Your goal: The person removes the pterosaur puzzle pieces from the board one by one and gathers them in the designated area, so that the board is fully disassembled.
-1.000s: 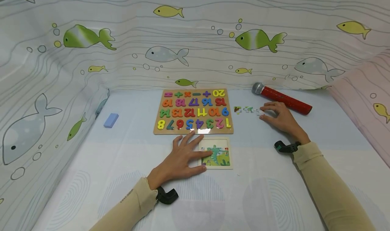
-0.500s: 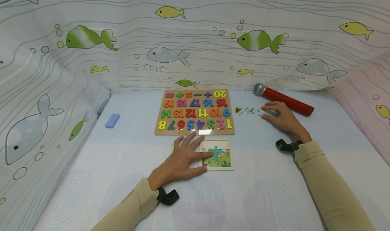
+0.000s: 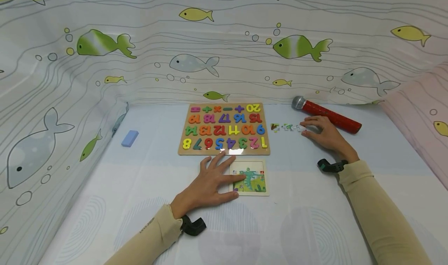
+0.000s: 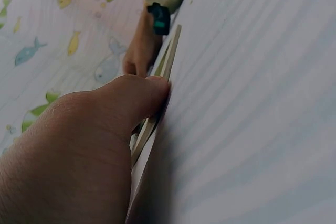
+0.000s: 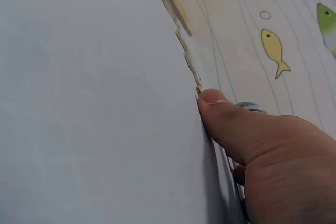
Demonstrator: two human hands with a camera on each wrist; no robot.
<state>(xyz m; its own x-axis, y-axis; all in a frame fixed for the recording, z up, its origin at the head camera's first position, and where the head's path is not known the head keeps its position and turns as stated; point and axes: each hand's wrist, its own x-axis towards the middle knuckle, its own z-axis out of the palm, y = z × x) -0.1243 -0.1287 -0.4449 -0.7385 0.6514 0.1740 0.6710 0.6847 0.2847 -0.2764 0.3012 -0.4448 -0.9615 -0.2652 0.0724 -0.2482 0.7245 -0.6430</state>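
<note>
Head view: my left hand [image 3: 210,181] lies spread over the left side of the tray [image 3: 253,165], fingers straight, pressing not gripping. The tray's picture fills the part nearest the person; the far strip is bare. The loose pieces [image 3: 287,127] lie in a short row right of the tray and beyond it. My right hand [image 3: 323,135] is at the row's outer end, thumb and finger pinching the end piece [image 3: 302,128], as I read it. The board [image 3: 196,152] lies just beyond the tray, mic [image 3: 329,115] farther out to the tray's right and beyond, block [image 3: 130,138] well left of the tray.

Key relation, I'd judge: the row's long axis runs left to right, and the tray sits left of my right hand and nearer the person. Right hand is nearer the pieces, left hand is on the tray.

Left wrist view: thumb against the tray's edge, seen nearly edge-on; I can't see the fingertips here. Right hand shows past the tray.

Right wrist view: thumb tip touches the row's end, pieces edge-on; the opposing fingertip is hidden, so this view can't confirm the pinch.
</note>
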